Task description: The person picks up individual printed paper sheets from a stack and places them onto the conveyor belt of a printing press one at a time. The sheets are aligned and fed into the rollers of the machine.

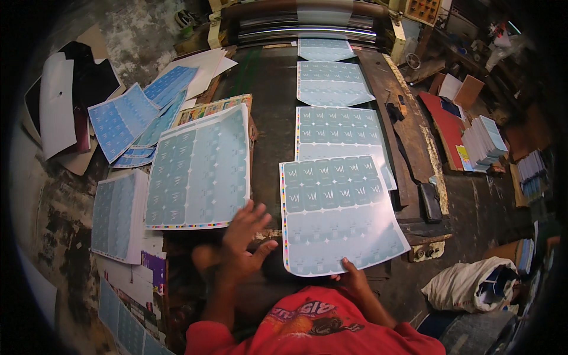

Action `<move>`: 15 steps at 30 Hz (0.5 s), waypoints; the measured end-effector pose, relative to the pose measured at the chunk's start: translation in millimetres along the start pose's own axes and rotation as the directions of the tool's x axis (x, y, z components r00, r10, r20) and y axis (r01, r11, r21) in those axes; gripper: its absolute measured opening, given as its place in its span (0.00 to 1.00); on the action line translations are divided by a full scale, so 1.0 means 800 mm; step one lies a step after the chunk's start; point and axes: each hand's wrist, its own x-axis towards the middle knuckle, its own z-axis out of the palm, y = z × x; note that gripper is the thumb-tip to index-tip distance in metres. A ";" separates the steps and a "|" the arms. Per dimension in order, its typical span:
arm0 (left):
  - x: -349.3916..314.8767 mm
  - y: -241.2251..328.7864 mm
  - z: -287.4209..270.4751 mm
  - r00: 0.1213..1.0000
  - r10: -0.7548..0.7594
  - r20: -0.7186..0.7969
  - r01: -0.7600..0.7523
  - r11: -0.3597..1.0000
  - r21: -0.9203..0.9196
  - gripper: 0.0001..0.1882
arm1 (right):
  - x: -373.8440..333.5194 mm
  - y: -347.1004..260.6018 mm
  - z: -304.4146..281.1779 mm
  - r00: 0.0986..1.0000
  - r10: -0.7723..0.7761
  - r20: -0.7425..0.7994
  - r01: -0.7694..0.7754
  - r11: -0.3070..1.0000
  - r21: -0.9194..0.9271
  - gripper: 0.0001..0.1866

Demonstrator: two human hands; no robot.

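My right hand [351,277] pinches the near edge of a printed sheet [331,219], thumb on top and fingers beneath. The sheet is teal and pale blue with rows of white marks and a coloured strip down its left edge. It is raised in front of me, its far edge overlapping another printed sheet lying on the machine bed. My left hand [245,236] is spread, fingers apart, by the near right corner of a stack of similar sheets [198,171]. Whether its fingertips touch that stack I cannot tell.
Several sheets lie in a line on the dark machine bed [260,118], leading to metal rollers [307,36] at the far end. A second stack [115,216] and loose blue sheets [121,121] are at left. At right are a black pouch [430,202], paper bundles [482,145] and a white sack [467,284].
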 end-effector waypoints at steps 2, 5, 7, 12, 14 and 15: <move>0.011 -0.015 -0.008 1.000 0.011 -0.021 -0.007 0.983 0.183 0.40 | -0.013 0.009 -0.003 1.000 -0.009 -0.028 0.008 1.000 -0.024 0.23; 0.019 -0.047 -0.022 0.993 -0.114 -0.011 0.112 0.944 0.310 0.50 | -0.025 0.018 -0.003 0.999 0.029 -0.040 -0.026 0.998 0.062 0.24; 0.006 -0.070 -0.012 0.979 -0.175 0.104 0.124 0.918 0.376 0.55 | -0.029 0.031 -0.014 0.995 0.062 -0.076 -0.057 0.996 0.063 0.25; -0.014 -0.070 -0.008 0.948 -0.222 0.227 0.133 0.927 0.351 0.51 | -0.034 0.034 -0.017 0.998 0.065 -0.028 -0.062 0.995 0.084 0.25; -0.010 -0.068 -0.007 0.961 -0.212 0.175 0.155 0.944 0.292 0.39 | -0.035 0.030 -0.010 0.997 0.049 -0.063 -0.045 0.996 0.072 0.28; -0.013 -0.071 -0.008 0.960 -0.233 0.154 0.195 0.953 0.231 0.36 | -0.035 0.030 -0.009 0.997 0.048 -0.057 -0.043 0.996 0.079 0.28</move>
